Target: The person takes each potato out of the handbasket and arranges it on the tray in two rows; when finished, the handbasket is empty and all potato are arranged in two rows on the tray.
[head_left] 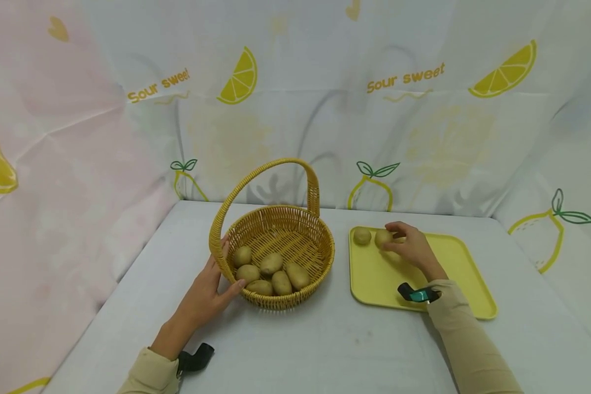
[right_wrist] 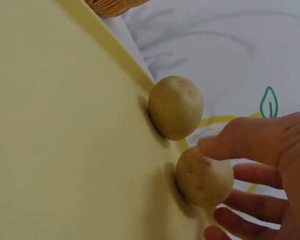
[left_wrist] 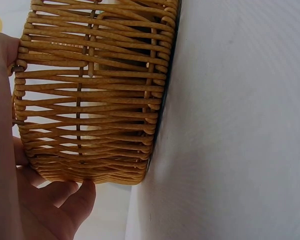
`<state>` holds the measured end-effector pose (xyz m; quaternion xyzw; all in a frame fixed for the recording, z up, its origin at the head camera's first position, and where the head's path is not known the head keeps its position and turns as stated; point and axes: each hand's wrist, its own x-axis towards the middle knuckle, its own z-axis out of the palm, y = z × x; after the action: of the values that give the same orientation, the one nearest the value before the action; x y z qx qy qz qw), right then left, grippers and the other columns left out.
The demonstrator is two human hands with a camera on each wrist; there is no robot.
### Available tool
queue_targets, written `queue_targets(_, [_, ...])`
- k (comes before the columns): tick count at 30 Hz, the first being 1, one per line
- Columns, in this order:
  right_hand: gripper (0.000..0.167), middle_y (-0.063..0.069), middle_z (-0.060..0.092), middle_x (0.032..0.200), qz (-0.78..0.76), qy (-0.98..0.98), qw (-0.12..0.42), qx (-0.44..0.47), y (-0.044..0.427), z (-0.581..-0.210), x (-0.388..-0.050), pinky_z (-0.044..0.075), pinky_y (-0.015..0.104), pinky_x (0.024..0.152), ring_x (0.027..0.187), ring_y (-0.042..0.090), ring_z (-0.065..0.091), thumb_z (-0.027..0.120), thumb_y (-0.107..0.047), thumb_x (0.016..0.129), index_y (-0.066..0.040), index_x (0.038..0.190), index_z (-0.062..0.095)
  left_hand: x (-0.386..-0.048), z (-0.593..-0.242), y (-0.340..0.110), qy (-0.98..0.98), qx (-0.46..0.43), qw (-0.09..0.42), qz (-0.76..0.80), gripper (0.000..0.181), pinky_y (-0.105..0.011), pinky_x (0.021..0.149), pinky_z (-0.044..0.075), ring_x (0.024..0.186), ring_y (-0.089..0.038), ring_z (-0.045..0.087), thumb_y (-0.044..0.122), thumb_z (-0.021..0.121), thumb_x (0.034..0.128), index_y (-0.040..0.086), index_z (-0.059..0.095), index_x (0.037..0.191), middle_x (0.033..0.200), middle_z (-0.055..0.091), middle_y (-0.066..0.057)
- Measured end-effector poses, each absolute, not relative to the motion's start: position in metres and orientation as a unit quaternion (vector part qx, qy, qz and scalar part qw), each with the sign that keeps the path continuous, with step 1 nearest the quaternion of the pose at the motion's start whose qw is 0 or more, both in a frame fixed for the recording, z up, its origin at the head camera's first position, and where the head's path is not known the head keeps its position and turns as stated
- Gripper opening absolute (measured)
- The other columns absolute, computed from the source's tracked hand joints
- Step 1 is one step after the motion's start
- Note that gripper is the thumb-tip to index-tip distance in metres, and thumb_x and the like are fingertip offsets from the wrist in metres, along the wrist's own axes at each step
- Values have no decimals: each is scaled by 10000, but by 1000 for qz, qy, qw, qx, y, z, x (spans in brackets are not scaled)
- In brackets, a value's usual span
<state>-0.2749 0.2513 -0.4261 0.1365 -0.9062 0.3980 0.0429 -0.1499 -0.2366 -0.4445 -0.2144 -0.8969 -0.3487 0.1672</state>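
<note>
A round wicker basket with a tall arched handle stands on the table, with several potatoes gathered in its near left part. My left hand grips the basket's left side, thumb at the rim and fingers along the outer wall. In the left wrist view, fingertips curl against the woven wall. Over the yellow tray, my right hand holds a potato that sits at the tray's far edge, thumb on one side and fingers behind. Another potato lies beside it, untouched.
The tray lies to the right of the basket, with a strip of white tablecloth between and in front of them. A printed lemon curtain hangs close behind the table and along both sides. The basket's handle rises high above its rim.
</note>
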Motion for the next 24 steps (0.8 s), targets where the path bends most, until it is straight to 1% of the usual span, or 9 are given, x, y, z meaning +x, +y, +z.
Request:
queue_targets(3, [484,282,624,1329,402,-903,63,137,249,-420,-272,496,577,933,1197,476,587,765,-153,935,62,1342,616,-151,-446,-237,-897,-218,166,-347,905,-358,1200,223,1540,-332,209,280,709,996,-28,158,1645,1724,127,-137])
queue_targets(5, [455,290,617,1334,409,-898,78,145,246,-413,-270,502,583,943,1209,474,578,754,-145,955,60,1337,616,-151,-446,-237,-895,-222,169,-348,903,-339,1199,213,1541,-330,207,280,708,996,-33,161,1643,1723,128,-139])
queue_targets(8, [406,279,622,1326,420,-889,91,161,237,-402,-267,507,568,953,1212,448,580,740,-120,971,50,1322,627,-152,-445,-236,-891,-227,174,-353,905,-305,1199,183,1546,-327,193,271,712,992,-46,163,1637,1722,130,-146])
queue_targets(11, [361,253,646,1301,422,-883,96,178,225,-392,-264,520,539,947,1198,419,597,737,-77,963,43,1293,651,-153,-444,-235,-888,-231,175,-357,908,-290,1198,170,1549,-329,184,263,718,988,-58,164,1633,1721,131,-153])
queue_targets(13, [337,243,660,1278,424,-880,97,190,217,-386,-263,530,522,936,1179,415,611,736,-50,954,39,1272,668,-152,-444,-236,-890,-229,173,-354,909,-309,1201,181,1548,-331,184,266,717,990,-58,162,1632,1721,129,-155])
queue_targets(15, [320,232,670,1263,430,-875,93,201,207,-380,-262,536,512,930,1166,414,622,737,-32,946,30,1255,682,-151,-443,-236,-894,-223,170,-350,911,-353,1204,205,1546,-331,191,273,716,991,-51,161,1636,1722,127,-150])
queue_targets(20, [300,177,685,1251,450,-857,78,241,182,-364,-261,546,487,918,1132,382,649,737,-45,945,-4,1240,703,-149,-442,-237,-902,-211,162,-341,913,-467,1193,257,1543,-325,200,292,712,996,-29,155,1645,1727,117,-132])
queue_targets(24, [277,136,691,1234,474,-837,49,270,163,-355,-260,543,459,922,1127,366,652,736,-66,960,-25,1233,711,-150,-443,-237,-902,-211,157,-341,915,-496,1187,267,1546,-332,189,297,708,999,-27,148,1646,1726,113,-136])
